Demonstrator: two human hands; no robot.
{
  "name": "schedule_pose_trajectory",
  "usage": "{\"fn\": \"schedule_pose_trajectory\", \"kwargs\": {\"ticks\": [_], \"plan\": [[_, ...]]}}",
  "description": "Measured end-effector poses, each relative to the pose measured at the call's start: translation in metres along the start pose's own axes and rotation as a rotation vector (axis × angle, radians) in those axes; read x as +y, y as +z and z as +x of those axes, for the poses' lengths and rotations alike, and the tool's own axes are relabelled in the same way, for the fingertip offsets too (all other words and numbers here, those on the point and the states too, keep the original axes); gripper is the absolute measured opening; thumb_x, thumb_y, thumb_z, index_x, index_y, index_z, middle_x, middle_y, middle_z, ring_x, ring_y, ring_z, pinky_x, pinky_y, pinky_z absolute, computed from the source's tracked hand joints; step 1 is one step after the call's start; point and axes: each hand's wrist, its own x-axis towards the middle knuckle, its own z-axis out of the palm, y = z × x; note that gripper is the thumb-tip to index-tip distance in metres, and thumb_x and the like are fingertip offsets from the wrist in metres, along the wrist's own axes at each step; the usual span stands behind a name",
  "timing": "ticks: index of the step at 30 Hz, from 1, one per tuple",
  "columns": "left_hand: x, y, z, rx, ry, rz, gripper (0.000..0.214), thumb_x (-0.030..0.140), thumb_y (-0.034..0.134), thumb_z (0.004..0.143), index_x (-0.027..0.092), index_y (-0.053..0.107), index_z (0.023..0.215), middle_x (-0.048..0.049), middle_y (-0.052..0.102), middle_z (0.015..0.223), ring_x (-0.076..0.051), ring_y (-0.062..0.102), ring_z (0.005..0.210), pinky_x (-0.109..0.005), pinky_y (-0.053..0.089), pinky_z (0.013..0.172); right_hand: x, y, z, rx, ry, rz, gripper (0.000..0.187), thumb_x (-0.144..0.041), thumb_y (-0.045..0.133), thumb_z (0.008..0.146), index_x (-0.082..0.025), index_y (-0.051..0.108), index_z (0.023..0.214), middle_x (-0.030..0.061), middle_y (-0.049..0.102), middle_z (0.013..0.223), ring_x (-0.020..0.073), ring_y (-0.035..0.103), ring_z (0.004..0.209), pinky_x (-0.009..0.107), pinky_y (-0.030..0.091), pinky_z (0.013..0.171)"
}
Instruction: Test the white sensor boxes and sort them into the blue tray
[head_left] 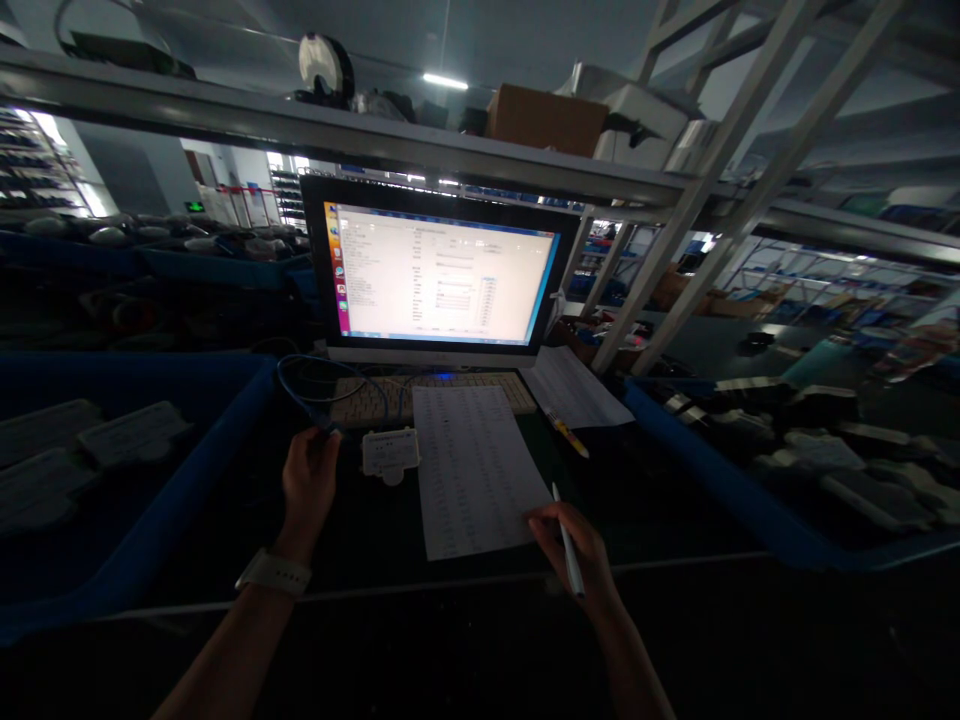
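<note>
Both forearms [229, 655] reach in from the bottom edge, slanting inward over the desk's front edge [375, 592]. On the left wrist sits a pale watch [274, 573]. The left hand [309, 475] points forward, back upward, with its fingers curled and their tips pinched on the end of a blue cable [296, 395], which loops up toward the keyboard [367, 398].

Just right of that hand, a white module [390, 450] lies flat, label up, beside the left edge of a printed sheet [480, 480]. The sheet's far end overlaps the keyboard, below the lit monitor [442, 275].

The right hand [574, 545] is angled left, wrist low, its bent fingers grasping a white pen [570, 550] aslant, while the thumb and forefinger tips come together at the sheet's right edge. Whether they press on the paper, I cannot tell. Beyond lies a yellow marker [568, 437]. Blue bins [251, 385] of similar modules flank the desk.
</note>
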Motion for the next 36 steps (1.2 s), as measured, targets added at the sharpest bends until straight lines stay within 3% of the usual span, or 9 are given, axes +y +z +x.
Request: {"fn": "schedule_pose_trajectory", "kwargs": {"ticks": [7, 36], "plan": [[-0.0054, -0.0001, 0.0006, 0.006, 0.071, -0.012, 0.033, 0.043, 0.062, 0.068, 0.017, 0.056, 0.088, -0.0078, 0.067, 0.087, -0.020, 0.065, 0.076, -0.034, 0.054, 0.066, -0.0009, -0.0006, 0.0013, -0.009, 0.014, 0.007, 0.019, -0.037, 0.054, 0.085, -0.023, 0.063, 0.076, 0.0025, 0.069, 0.077, 0.0165, 0.066, 0.072, 0.027, 0.050, 0.066], [-0.0074, 0.0006, 0.0016, 0.014, 0.076, -0.026, 0.036, 0.047, 0.063, 0.067, 0.017, 0.056, 0.087, -0.0081, 0.067, 0.088, -0.021, 0.065, 0.079, -0.035, 0.054, 0.069, 0.0002, -0.0003, 0.0002, -0.043, 0.050, 0.003, 0.022, -0.041, 0.052, 0.085, -0.025, 0.063, 0.077, 0.0037, 0.069, 0.081, 0.0185, 0.067, 0.079, 0.030, 0.052, 0.071]]}}
